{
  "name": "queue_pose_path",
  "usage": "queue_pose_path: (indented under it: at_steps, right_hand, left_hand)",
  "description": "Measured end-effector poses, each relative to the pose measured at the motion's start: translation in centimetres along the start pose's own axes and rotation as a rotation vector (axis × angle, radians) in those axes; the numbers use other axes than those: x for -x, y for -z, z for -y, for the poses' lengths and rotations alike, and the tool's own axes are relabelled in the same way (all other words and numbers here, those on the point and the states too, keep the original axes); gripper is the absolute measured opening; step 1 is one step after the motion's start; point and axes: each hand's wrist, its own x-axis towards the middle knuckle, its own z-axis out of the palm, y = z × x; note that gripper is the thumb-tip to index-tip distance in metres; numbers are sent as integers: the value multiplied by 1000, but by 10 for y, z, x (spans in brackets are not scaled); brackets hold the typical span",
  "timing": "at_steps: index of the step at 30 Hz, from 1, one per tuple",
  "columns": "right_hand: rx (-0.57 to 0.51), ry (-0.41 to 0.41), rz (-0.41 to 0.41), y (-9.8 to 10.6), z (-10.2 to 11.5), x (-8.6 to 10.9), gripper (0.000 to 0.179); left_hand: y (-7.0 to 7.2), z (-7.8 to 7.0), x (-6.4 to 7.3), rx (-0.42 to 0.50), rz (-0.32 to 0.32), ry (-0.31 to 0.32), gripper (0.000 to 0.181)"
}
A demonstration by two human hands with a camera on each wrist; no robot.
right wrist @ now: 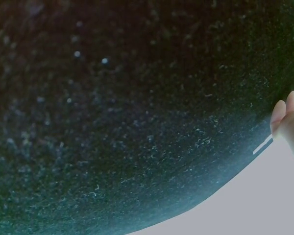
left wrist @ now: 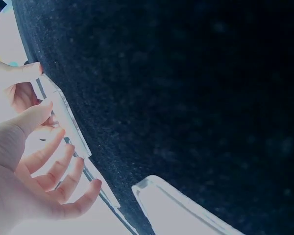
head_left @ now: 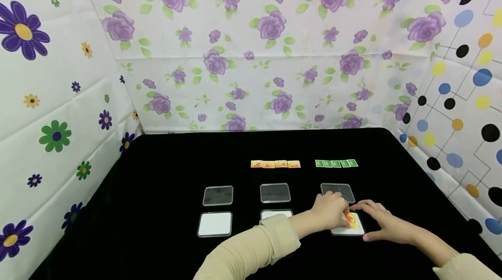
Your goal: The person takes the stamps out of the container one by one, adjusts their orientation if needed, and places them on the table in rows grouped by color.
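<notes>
A shallow clear case (head_left: 348, 233) with a white insert sits at the front right of the black table. Over its white face lies a small orange-yellow printed card (head_left: 354, 220). My left hand (head_left: 331, 210) reaches in from the left and pinches this card at its left edge between thumb and fingers. On the right side, my right hand (head_left: 392, 223) holds the case, thumb at the near right corner and fingers at the far edge. In the left wrist view, washed out by light, the left hand (left wrist: 34, 171) has its fingertips close to the case (left wrist: 71, 122).
Two more white-filled cases, one at left (head_left: 215, 224) and one in the middle (head_left: 276, 213), partly behind the left sleeve. Behind stand three clear covers (head_left: 275, 193). Farther back lie rows of orange-yellow cards (head_left: 275, 164) and green cards (head_left: 336, 163). Patterned cloth walls (head_left: 251, 53) enclose the table.
</notes>
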Motion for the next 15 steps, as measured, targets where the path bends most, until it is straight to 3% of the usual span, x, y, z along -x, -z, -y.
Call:
queue_pose_path:
  at_steps: [7, 15]
  right_hand:
    - [4, -1, -7, 0, -1, 0, 77]
    - [10, 6, -14, -1, 0, 0, 76]
  left_hand:
    - [0, -2, -6, 48, 42, 22, 30]
    - [2, -4, -8, 55, 42, 33, 21]
